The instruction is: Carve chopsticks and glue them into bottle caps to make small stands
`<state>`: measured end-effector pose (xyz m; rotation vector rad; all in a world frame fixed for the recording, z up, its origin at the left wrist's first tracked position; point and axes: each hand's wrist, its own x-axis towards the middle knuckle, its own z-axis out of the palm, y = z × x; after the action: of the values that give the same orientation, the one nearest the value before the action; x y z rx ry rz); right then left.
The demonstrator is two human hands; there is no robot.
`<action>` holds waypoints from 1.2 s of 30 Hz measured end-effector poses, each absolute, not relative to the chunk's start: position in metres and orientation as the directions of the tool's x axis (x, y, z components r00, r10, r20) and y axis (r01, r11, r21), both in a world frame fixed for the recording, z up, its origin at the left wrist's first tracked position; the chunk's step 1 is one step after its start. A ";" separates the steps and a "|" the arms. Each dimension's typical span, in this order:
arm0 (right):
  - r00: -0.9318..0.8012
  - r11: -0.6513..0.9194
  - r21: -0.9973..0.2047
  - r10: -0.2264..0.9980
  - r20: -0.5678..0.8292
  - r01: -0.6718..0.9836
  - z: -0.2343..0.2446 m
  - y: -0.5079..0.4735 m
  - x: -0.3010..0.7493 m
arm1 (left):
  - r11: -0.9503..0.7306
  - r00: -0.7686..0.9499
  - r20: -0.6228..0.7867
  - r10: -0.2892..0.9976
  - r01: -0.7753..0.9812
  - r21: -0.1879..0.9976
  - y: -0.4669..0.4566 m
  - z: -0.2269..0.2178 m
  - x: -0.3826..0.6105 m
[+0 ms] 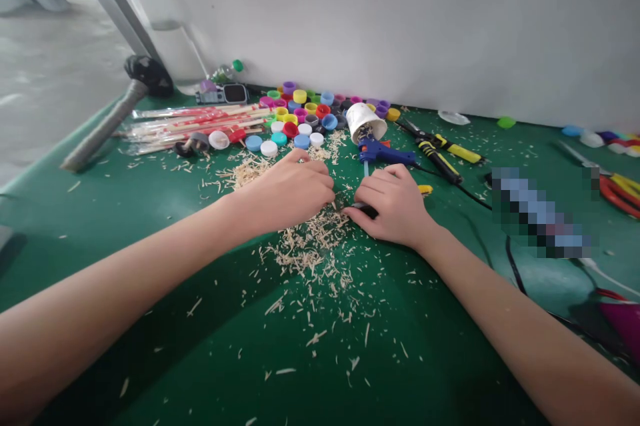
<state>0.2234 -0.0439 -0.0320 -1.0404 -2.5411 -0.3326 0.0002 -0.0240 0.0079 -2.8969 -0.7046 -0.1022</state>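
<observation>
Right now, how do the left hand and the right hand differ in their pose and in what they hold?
The left hand pinches a small pale piece, mostly hidden; the right hand grips a black tool. The left hand's thumb is out of sight, while the right hand's thumb shows, pointing left. Both are bare, with curled fingers, close together near pale shavings.

We've got two hands (303, 187), one hammer (120, 108), one glue gun (383, 152), one white cup (363, 119) and easily over twenty bottle caps (300, 115).
</observation>
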 end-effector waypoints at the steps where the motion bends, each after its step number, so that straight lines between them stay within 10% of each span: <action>1: -0.642 0.685 0.081 0.626 0.442 0.724 -0.032 -0.044 0.223 | -0.877 0.888 0.101 0.449 0.459 -0.139 -0.024 0.008 0.000; 36: -0.688 0.694 0.176 0.584 0.429 0.699 -0.032 -0.043 0.226 | -0.893 0.894 0.105 0.435 0.444 -0.078 -0.019 -0.002 -0.001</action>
<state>0.2262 -0.0428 -0.0316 -1.0067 -2.5643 -0.4687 -0.0009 -0.0191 -0.0019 -2.9599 -0.6884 -0.1288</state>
